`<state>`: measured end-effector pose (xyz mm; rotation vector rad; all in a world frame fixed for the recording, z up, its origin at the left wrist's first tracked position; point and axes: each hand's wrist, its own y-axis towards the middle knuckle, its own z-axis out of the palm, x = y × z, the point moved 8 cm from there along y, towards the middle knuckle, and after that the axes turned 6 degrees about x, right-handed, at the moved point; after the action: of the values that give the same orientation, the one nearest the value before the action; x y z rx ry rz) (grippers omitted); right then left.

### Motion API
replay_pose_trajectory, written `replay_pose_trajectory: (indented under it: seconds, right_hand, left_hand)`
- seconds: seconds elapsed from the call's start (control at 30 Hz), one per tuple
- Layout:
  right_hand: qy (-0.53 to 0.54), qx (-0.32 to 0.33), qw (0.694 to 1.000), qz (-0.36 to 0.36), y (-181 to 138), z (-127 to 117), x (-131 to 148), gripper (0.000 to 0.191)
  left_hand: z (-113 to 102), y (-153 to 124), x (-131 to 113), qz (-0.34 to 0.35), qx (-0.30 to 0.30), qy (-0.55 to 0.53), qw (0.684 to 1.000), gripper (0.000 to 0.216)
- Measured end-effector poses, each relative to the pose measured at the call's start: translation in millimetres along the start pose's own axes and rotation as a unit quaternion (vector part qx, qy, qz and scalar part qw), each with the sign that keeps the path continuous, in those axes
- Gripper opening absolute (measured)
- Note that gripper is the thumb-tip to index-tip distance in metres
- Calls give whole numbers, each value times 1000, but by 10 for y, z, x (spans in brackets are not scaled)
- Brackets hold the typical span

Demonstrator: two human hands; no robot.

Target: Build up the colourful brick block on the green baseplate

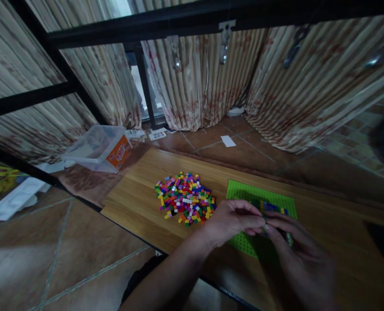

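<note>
Over a bright green studded baseplate [240, 189], both of my hands meet fingertip to fingertip. My left hand [232, 220] is closed in a pinch, thumb against forefinger. Opposite it, my right hand [300, 252] pinches at the same spot. Whatever sits between the fingertips is too small and dark to name. Blue, yellow and dark green toy bricks [274, 208] are on the baseplate behind the fingers, partly hidden by them. A loose heap of small multicoloured toy bricks [187, 200] lies on the wooden table to the left of my left hand.
The narrow wooden table [136, 185] stands on a tiled floor. Beyond its left end is a clear plastic bin [94, 149] with an orange label. Paper scraps [228, 141] lie on the floor near the curtains [207, 86]. A black metal frame [140, 28] crosses above.
</note>
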<state>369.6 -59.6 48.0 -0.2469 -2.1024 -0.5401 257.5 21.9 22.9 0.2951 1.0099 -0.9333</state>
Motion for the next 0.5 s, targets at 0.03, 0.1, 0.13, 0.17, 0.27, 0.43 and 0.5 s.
replay_pose_trajectory:
  seconds: [0.03,0.1,0.13,0.17,0.27,0.43,0.5]
  right_hand:
    - [-2,5,1000,2,-4,6,0,17]
    - [-8,14,1000,0,-9,13,13,21]
    - [-11,17,1000,-2,-12,13,22,22]
    - [-14,20,1000,-6,-14,13,31,23]
    - [-16,31,999,-18,-17,12,57,20]
    - [-12,8,1000,-18,29,-115,58,18]
    - [-8,-32,999,2,64,-262,-16,18]
  left_hand:
    - [0,-6,-8,-2,3,-1,1000,46]
    - [2,-18,-13,-13,11,3,1000,47]
    - [0,-23,-10,-20,13,6,1000,47]
    - [-6,-28,-6,-26,12,11,1000,47]
    - [-15,-30,15,-38,9,26,999,45]
    - [-23,-22,12,-34,6,51,998,35]
    - [-87,-26,-61,-13,-18,76,997,29]
